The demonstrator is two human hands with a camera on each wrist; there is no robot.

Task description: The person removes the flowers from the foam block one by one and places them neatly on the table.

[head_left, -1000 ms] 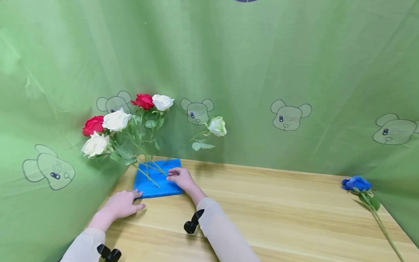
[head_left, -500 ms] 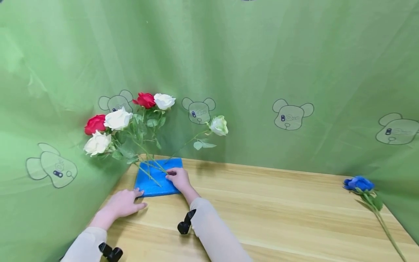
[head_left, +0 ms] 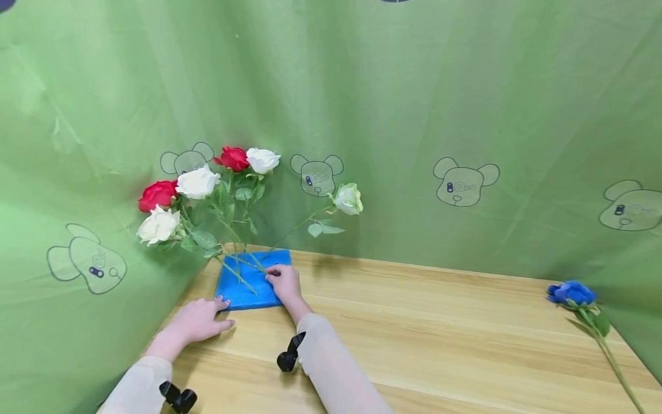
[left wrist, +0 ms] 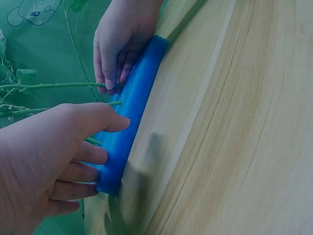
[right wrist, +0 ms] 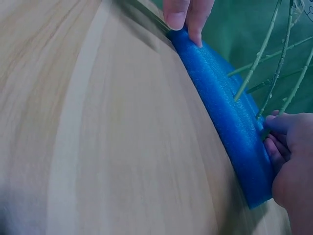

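A flat blue foam block (head_left: pixel 243 300) lies on the table at the left, with several rose stems standing slanted in it. My right hand (head_left: pixel 285 286) pinches a green stem (right wrist: pixel 296 88) low down, right at the foam's top. That stem runs up and left toward the middle white rose (head_left: pixel 198 183). Near the foam's front left corner, my left hand (head_left: pixel 199 319) rests with extended fingers touching the block, its thumb apart over the wood. In the left wrist view, stem ends (left wrist: pixel 115 103) show beside the left thumb. The pinched stem's lower tip is hidden by the right fingers.
Red roses (head_left: pixel 157 195) and other white roses (head_left: pixel 159 225) lean left and back. One pale green-white rose (head_left: pixel 349 199) leans right. A blue rose (head_left: pixel 572 293) lies on the wooden table (head_left: pixel 414 328) at far right. Green cloth (head_left: pixel 393 115) hangs behind and at the sides.
My right fingers have closed together around the stem at the foam. The middle white rose has shifted slightly right, away from the red one beside it. My left hand stays at the foam's corner.
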